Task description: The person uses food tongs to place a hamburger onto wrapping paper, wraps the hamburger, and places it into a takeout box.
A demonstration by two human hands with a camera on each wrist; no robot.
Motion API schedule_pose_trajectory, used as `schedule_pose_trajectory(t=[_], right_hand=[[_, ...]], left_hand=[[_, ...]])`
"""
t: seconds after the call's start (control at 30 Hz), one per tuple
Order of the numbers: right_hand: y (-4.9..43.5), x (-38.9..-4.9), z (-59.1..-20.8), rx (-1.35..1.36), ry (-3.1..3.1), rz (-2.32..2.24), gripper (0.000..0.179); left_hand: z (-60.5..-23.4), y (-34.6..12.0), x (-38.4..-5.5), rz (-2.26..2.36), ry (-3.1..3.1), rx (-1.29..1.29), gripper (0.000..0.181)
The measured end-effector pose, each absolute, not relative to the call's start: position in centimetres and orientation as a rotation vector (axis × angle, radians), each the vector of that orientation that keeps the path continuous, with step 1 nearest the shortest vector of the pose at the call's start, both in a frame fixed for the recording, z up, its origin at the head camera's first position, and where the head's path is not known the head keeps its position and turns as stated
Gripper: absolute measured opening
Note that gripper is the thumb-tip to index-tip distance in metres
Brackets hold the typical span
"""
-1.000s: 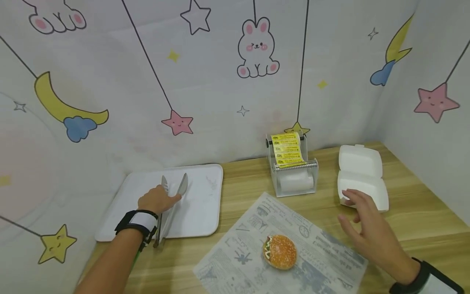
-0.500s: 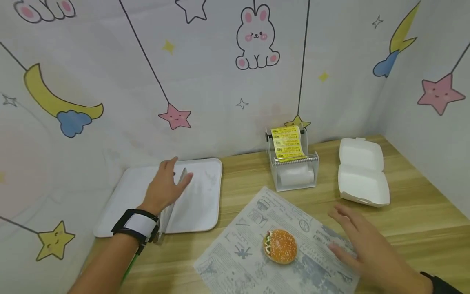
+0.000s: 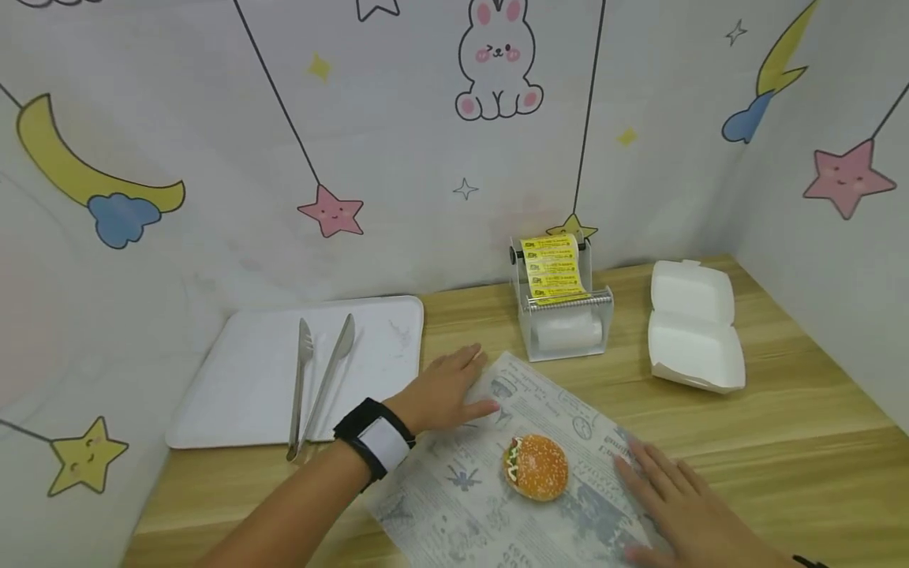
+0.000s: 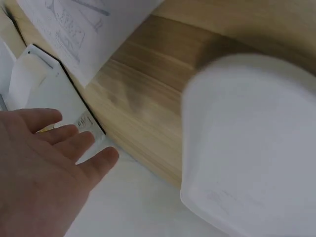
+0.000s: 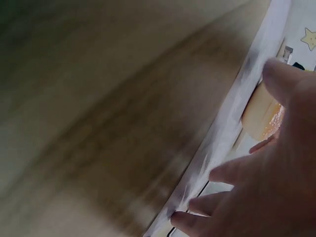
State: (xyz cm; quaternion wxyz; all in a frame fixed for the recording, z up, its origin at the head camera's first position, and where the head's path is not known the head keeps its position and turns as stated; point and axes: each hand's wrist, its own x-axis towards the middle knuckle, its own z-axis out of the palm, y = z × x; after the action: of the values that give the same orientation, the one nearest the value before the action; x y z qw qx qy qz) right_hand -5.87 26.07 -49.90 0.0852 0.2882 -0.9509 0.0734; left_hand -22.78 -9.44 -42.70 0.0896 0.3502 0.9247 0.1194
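A sesame-bun burger [image 3: 543,469] lies on a sheet of printed wrapping paper [image 3: 461,540], set cornerwise on the wooden table. Over the paper's upper left edge is my left hand [image 3: 440,393], its fingers extended; the left wrist view shows nothing in that hand [image 4: 44,168]. My right hand [image 3: 685,505] is at the sheet's right edge, fingers straight. In the right wrist view, those fingertips overlap the paper's edge [image 5: 224,123], with the burger [image 5: 261,118] just beyond. Metal tongs [image 3: 296,394] rest on the white tray [image 3: 241,386], their joined end past its front rim.
A tape dispenser [image 3: 566,327] with yellow printed labels stands at the back, behind the paper. Farther right, a white takeaway box [image 3: 694,347] sits with its lid up. A patterned curtain [image 3: 398,142] borders the table's rear.
My left hand has released the tongs on the tray and moved right to the paper. My right hand has come down and left, from near the box to the sheet's edge.
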Motion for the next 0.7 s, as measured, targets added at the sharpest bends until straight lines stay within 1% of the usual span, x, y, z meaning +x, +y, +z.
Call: schedule_pose_trajectory(t=[0.1, 0.17, 0.33, 0.53, 0.7], right_hand=[[26.4, -5.8, -50.2, 0.886, -2.818, 0.164, 0.104], [26.4, -5.8, -50.2, 0.899, -2.805, 0.149, 0.105], [26.1, -5.8, -50.1, 0.896, -2.787, 0.140, 0.106], [26.0, -5.9, -50.0, 0.884, -2.795, 0.145, 0.105], [26.1, -5.8, -50.0, 0.881, -2.815, 0.171, 0.104]], left_hand=[[-43.2, -7.9, -23.5, 0.230, 2.697, 0.993, 0.087], [-43.5, -7.3, -23.7, 0.184, 2.678, 0.964, 0.087], [-44.3, -7.1, -23.6, 0.135, 2.680, 0.934, 0.081], [-44.4, -7.1, -23.4, 0.184, 2.706, 0.943, 0.076], [-44.6, -7.1, -23.6, 0.336, 2.678, 0.967, 0.063]])
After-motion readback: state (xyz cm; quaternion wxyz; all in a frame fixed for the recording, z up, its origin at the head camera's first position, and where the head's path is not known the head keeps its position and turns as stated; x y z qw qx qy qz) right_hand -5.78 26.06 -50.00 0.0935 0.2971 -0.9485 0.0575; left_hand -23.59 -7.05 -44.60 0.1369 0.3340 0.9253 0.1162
